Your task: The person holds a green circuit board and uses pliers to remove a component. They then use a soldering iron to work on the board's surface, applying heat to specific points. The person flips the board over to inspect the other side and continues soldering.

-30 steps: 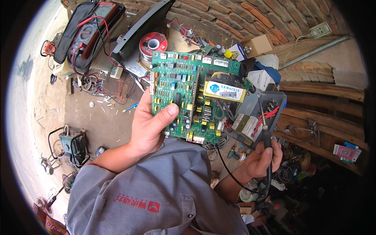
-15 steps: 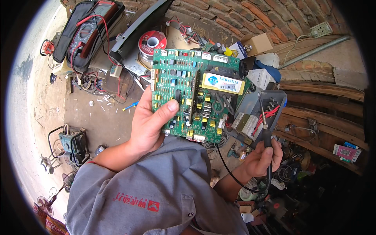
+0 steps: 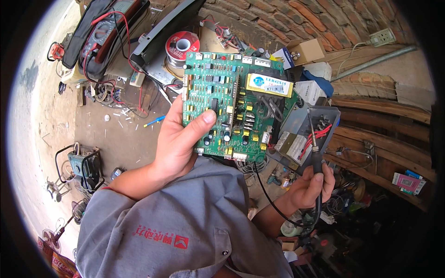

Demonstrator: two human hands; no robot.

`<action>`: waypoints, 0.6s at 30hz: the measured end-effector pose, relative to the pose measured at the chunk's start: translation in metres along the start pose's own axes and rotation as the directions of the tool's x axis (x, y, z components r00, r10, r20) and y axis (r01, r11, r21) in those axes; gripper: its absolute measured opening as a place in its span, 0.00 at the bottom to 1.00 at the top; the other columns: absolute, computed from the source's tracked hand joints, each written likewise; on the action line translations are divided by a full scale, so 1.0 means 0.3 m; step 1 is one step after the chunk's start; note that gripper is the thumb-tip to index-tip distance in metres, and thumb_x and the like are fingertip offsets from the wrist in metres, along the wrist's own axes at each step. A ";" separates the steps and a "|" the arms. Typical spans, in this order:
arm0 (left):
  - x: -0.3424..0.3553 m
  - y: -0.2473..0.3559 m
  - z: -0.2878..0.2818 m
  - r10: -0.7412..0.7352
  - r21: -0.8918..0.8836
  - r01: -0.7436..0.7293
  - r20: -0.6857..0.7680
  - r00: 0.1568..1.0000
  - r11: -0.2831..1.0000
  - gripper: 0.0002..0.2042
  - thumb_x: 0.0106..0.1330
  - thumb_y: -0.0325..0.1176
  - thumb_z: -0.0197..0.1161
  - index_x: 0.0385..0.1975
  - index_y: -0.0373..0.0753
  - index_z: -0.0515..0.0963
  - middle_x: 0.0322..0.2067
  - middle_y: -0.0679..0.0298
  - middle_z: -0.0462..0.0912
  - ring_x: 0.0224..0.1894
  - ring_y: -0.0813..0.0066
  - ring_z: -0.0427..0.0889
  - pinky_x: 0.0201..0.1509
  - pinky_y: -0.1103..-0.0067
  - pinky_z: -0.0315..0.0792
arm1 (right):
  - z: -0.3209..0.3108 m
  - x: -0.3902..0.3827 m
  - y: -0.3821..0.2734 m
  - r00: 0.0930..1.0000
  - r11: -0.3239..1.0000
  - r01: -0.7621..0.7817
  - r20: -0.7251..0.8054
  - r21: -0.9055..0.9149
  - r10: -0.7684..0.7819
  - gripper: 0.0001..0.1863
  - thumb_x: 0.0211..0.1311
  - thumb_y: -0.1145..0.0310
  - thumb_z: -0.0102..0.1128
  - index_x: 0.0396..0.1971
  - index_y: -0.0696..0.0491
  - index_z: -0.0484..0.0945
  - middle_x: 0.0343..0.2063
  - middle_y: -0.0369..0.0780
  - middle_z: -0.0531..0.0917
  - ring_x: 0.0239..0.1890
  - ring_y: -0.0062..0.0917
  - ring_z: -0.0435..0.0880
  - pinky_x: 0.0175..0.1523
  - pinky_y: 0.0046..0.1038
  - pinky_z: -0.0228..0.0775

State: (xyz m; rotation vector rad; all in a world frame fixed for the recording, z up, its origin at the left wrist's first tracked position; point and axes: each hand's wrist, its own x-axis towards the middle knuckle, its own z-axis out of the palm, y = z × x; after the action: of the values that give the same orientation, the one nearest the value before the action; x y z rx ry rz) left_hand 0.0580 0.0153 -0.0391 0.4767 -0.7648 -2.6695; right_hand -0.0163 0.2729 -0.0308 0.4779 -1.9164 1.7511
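My left hand grips a green circuit board by its left edge, thumb flat on the component side. The board is crowded with small parts and bears a transformer with a yellow-edged label at its upper right. To the right, my right hand is wrapped round the dark handle of a soldering iron, whose thin metal tip points up and away. That tip is apart from the board, in front of a grey open metal box with red wires. A black cord hangs from the iron's handle.
A red solder spool stands behind the board. Left of it are a dark panel and a multimeter in its case, with leads trailing. A blue pen lies near my left hand. A brick wall closes the back.
The circuit board has shifted slightly right and up in view, with my left hand following. My right hand and the soldering iron have hardly moved.
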 end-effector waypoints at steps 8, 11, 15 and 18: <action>-0.001 -0.002 -0.001 -0.001 0.009 0.001 -0.037 0.999 1.000 0.21 0.71 0.24 0.61 0.62 0.36 0.68 0.52 0.61 0.83 0.52 0.76 0.82 0.58 0.75 0.75 | -0.024 0.003 0.011 0.996 0.999 0.023 0.089 0.022 -0.025 0.17 0.64 0.70 0.58 0.46 0.68 0.77 0.40 0.43 0.76 0.25 0.23 0.71 0.29 0.23 0.61; -0.002 -0.004 0.000 0.004 0.014 -0.003 -0.041 0.999 1.000 0.20 0.71 0.25 0.61 0.61 0.37 0.69 0.51 0.62 0.83 0.51 0.77 0.82 0.57 0.76 0.76 | -0.023 0.002 0.011 0.996 0.999 0.028 0.087 0.021 -0.029 0.17 0.64 0.70 0.58 0.46 0.68 0.77 0.40 0.43 0.76 0.26 0.23 0.71 0.29 0.22 0.61; -0.002 0.000 0.003 -0.006 0.012 0.006 -0.040 0.999 1.000 0.19 0.71 0.26 0.62 0.60 0.37 0.70 0.50 0.63 0.83 0.50 0.77 0.82 0.56 0.76 0.76 | -0.022 0.005 0.012 0.995 0.999 0.027 0.094 0.031 -0.030 0.17 0.64 0.70 0.58 0.46 0.68 0.77 0.41 0.43 0.76 0.26 0.23 0.71 0.29 0.22 0.62; -0.003 0.003 0.005 -0.015 0.009 0.015 -0.045 0.999 1.000 0.19 0.71 0.26 0.62 0.60 0.37 0.70 0.50 0.63 0.84 0.50 0.77 0.83 0.56 0.76 0.77 | -0.027 0.004 0.012 0.995 0.999 0.020 0.094 0.031 -0.023 0.17 0.64 0.70 0.58 0.46 0.68 0.77 0.41 0.44 0.76 0.26 0.23 0.71 0.29 0.23 0.62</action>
State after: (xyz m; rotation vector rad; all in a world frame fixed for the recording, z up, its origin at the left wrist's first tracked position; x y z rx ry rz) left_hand 0.0584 0.0157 -0.0373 0.5449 -0.7633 -2.6610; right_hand -0.0183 0.2813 -0.0325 0.6002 -1.9440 1.7745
